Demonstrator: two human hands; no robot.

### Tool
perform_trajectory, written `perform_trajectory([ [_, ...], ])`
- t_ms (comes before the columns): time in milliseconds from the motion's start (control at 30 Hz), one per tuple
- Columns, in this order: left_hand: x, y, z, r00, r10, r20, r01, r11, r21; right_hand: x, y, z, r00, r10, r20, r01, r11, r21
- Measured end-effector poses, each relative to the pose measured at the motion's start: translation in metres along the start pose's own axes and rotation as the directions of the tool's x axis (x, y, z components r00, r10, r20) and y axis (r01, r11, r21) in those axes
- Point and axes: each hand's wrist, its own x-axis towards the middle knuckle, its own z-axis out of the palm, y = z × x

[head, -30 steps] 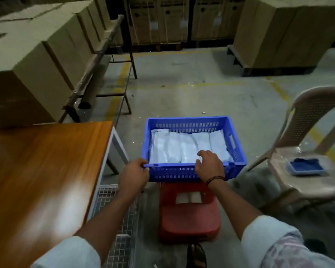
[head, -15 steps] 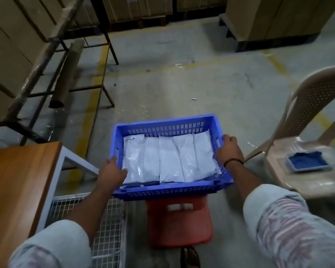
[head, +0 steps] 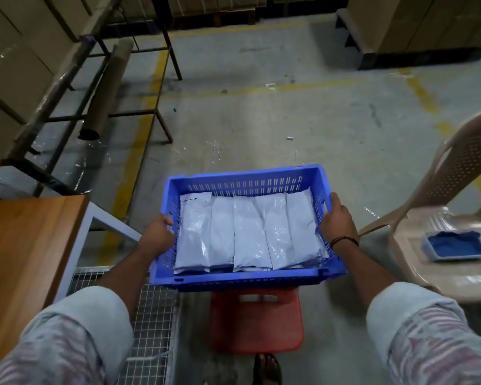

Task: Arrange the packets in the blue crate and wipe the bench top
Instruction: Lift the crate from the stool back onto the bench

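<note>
A blue plastic crate (head: 245, 180) sits above a red stool (head: 257, 320) in the middle of the view. Several white packets (head: 250, 232) lie side by side in a neat row inside it. My left hand (head: 157, 236) grips the crate's left wall. My right hand (head: 338, 215) grips its right wall. The wooden bench top (head: 25, 251) runs along the left edge, apart from the crate. A blue cloth (head: 453, 247) lies in a small tray on the seat of a beige plastic chair (head: 439, 226) at the right.
A wire mesh shelf (head: 153, 309) sits under the bench beside the stool. A metal frame with a cardboard tube (head: 106, 90) stands at the back left. Stacked cartons fill the far left and far right. Bare concrete floor lies beyond the crate.
Both hands moved from the crate's near rim to its two side walls. The view has tilted down and to the right, so less of the bench shows.
</note>
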Motion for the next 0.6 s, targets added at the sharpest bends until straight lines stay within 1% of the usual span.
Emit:
perform_trajectory([
  [167,-0.021,0.017,-0.021,0.986,0.103,-0.131,-0.11,0.993,-0.046,0.001,-0.014,-0.029,0.999,-0.03,-0.03,0.03,1.0,0.006],
  [333,-0.036,0.044,-0.066,0.937,0.225,-0.265,-0.235,0.972,-0.004,-0.005,-0.042,-0.074,0.992,-0.066,-0.104,0.069,0.997,0.029],
  [433,-0.054,0.061,-0.097,0.912,0.238,-0.334,-0.256,0.967,-0.012,-0.017,-0.065,-0.106,0.983,-0.109,-0.148,0.115,0.993,0.032],
  [600,-0.103,0.075,-0.159,0.853,0.279,-0.441,-0.255,0.96,0.115,-0.05,-0.109,-0.162,0.955,-0.197,-0.22,0.215,0.975,0.057],
])
